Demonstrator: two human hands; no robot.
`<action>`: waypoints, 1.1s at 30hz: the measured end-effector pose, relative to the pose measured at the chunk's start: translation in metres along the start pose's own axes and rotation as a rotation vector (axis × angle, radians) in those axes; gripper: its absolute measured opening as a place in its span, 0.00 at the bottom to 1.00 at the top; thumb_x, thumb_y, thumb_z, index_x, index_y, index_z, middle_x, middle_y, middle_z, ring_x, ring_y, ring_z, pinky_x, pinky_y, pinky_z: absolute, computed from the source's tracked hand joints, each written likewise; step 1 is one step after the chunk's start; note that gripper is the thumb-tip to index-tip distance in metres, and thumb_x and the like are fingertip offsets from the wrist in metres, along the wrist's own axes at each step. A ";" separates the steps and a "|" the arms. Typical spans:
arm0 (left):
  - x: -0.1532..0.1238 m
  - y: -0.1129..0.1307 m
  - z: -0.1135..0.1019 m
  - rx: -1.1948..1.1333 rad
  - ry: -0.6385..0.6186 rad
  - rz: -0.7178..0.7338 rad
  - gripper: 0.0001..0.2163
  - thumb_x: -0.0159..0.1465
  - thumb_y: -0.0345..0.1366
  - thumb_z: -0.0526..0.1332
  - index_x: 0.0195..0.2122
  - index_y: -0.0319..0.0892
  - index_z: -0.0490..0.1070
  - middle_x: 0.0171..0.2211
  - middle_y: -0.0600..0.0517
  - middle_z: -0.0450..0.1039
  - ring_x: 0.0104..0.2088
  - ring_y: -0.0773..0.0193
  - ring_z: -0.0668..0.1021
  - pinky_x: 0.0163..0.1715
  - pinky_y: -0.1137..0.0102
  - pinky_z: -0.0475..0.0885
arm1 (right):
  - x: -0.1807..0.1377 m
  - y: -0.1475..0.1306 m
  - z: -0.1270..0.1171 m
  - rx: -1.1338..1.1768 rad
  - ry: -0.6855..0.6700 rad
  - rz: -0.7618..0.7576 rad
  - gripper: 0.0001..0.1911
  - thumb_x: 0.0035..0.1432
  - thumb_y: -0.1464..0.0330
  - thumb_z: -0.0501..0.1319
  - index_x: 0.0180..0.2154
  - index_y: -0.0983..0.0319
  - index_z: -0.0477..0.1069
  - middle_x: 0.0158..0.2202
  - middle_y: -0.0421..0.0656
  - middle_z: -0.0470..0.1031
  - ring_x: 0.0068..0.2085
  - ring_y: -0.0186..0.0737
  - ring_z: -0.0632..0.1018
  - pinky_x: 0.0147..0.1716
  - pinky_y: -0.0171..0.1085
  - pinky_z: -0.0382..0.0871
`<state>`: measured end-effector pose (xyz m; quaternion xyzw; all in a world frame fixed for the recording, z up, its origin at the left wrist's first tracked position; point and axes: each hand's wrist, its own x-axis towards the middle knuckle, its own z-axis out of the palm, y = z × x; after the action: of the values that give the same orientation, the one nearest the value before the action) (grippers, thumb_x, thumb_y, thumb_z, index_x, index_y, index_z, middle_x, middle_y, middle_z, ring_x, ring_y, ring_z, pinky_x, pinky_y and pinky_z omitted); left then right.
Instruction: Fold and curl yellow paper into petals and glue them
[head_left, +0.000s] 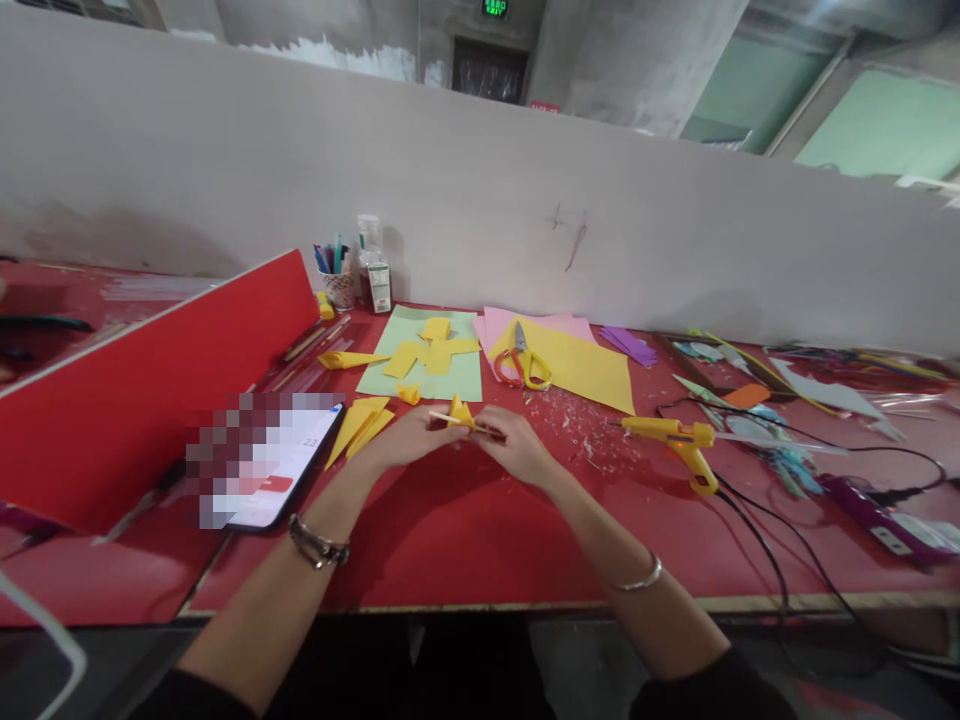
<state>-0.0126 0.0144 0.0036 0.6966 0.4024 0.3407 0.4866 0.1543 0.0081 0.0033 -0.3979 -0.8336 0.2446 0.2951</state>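
In the head view both of my hands are close together over the red table. My left hand [409,437] is closed on the pale end of a thin stick [448,418]. Opposite it, my right hand [514,447] pinches the stick's darker end. A folded piece of yellow paper [459,408] stands up at the stick, between the fingertips; how it is fixed there is hidden. Just beyond my left hand lies a small curled yellow paper piece [409,394]. Flat yellow paper pieces [352,428] lie beside that hand.
Behind are scissors [523,365] on a yellow sheet [592,375] and a green sheet [375,380] under yellow cut-outs. A corded yellow glue gun [679,440] lies right, near a purple power strip [889,525]. To the left are a phone [281,470] and a leaning red board [187,390].
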 end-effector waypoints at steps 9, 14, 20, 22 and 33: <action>0.006 0.002 0.001 -0.131 0.218 -0.093 0.10 0.50 0.36 0.57 0.13 0.41 0.66 0.13 0.56 0.67 0.16 0.69 0.68 0.21 0.74 0.63 | -0.004 0.000 0.000 -0.060 0.226 0.049 0.11 0.56 0.66 0.47 0.36 0.62 0.64 0.33 0.44 0.69 0.34 0.36 0.70 0.33 0.34 0.62; 0.004 0.007 0.003 -0.386 0.235 -0.239 0.07 0.50 0.31 0.55 0.17 0.39 0.68 0.17 0.55 0.69 0.18 0.71 0.70 0.26 0.73 0.66 | -0.007 -0.007 -0.002 -0.354 0.122 -0.051 0.16 0.57 0.64 0.47 0.44 0.63 0.64 0.37 0.47 0.69 0.39 0.40 0.70 0.36 0.36 0.63; 0.008 0.002 -0.012 -0.463 0.587 -0.215 0.06 0.49 0.35 0.57 0.19 0.38 0.68 0.16 0.56 0.66 0.17 0.72 0.68 0.22 0.76 0.64 | -0.007 -0.003 0.001 -0.414 0.162 0.040 0.17 0.56 0.67 0.47 0.46 0.64 0.62 0.38 0.48 0.68 0.40 0.41 0.69 0.37 0.37 0.64; 0.008 -0.001 -0.023 -0.400 0.802 -0.156 0.07 0.50 0.37 0.57 0.19 0.39 0.66 0.15 0.58 0.63 0.16 0.73 0.66 0.19 0.78 0.61 | -0.007 -0.001 0.002 -0.404 0.191 0.061 0.15 0.55 0.69 0.47 0.44 0.64 0.64 0.37 0.47 0.68 0.39 0.40 0.69 0.37 0.36 0.63; 0.014 -0.023 -0.031 0.272 0.438 -0.099 0.11 0.52 0.41 0.51 0.24 0.39 0.68 0.42 0.49 0.67 0.20 0.71 0.71 0.31 0.71 0.67 | -0.007 0.002 0.004 -0.385 0.199 0.036 0.12 0.53 0.73 0.47 0.38 0.63 0.66 0.33 0.44 0.67 0.35 0.37 0.69 0.32 0.33 0.62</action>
<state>-0.0385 0.0440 -0.0083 0.6448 0.5738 0.4018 0.3057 0.1560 0.0030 -0.0027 -0.4839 -0.8244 0.0455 0.2901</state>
